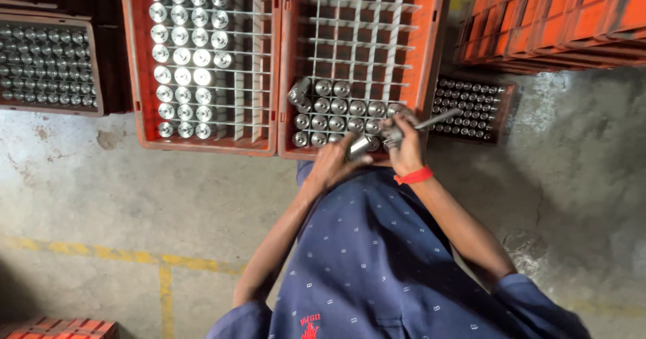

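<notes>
My left hand grips a short metal cylinder over the near edge of the right orange crate. My right hand, with a red band at the wrist, holds a thin metal rod-like tool whose end meets the cylinder. That crate has a white divider grid; its near rows hold several metal cylinders, the far cells are empty. The left orange crate holds several shiny cylinders standing in its left columns.
A dark tray of small metal parts lies right of the crates, another tray of parts at far left. Stacked orange crates stand at top right. Concrete floor with yellow lines; an orange crate corner at bottom left.
</notes>
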Demonstrator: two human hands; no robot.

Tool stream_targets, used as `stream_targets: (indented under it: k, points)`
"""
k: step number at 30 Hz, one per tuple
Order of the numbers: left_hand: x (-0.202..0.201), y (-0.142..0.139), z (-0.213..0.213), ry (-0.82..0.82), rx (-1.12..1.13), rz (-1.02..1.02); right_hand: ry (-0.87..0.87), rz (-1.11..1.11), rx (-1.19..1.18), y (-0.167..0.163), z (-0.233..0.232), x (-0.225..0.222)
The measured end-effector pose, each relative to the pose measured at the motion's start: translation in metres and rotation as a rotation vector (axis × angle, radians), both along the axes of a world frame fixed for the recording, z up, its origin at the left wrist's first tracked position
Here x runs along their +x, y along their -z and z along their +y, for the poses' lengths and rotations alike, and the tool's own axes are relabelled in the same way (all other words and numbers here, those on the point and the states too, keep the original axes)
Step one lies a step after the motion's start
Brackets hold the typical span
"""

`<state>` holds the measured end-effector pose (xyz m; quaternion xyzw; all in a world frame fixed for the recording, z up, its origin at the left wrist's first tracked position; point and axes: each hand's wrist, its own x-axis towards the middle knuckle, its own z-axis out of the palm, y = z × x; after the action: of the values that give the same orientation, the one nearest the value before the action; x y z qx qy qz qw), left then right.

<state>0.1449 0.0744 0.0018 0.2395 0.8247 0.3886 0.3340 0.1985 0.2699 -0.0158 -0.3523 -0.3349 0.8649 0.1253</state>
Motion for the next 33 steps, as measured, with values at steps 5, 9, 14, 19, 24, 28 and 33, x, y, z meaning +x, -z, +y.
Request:
stream_targets:
  k: [5,9,14,19,24,28,33]
  points:
    - [-0.045,0.046,0.023,-0.011,0.024,0.555,0.158,0.023,0.044,0.012,0.053,0.020]
    - [-0.069,0.060,0.033,0.115,0.050,0.818,0.133,0.026,0.022,0.021,0.055,0.034]
    - [-0.067,0.029,0.012,0.021,0.341,0.770,0.119,-0.023,-0.007,0.035,0.042,0.042]
    - [-0.106,-0.006,-0.069,-0.343,0.322,0.866,0.139,-0.045,-0.034,0.038,0.030,0.052]
    - [-0.190,-0.004,-0.153,-0.474,-0.157,0.910,0.110,-0.054,0.008,0.037,0.005,0.045]
    - [-0.225,0.017,-0.156,-0.409,-0.233,0.957,0.091,-0.005,-0.011,0.040,-0.018,0.036]
    - [-0.236,0.022,-0.148,-0.384,-0.237,0.897,0.071,-0.003,-0.002,0.047,-0.041,0.027]
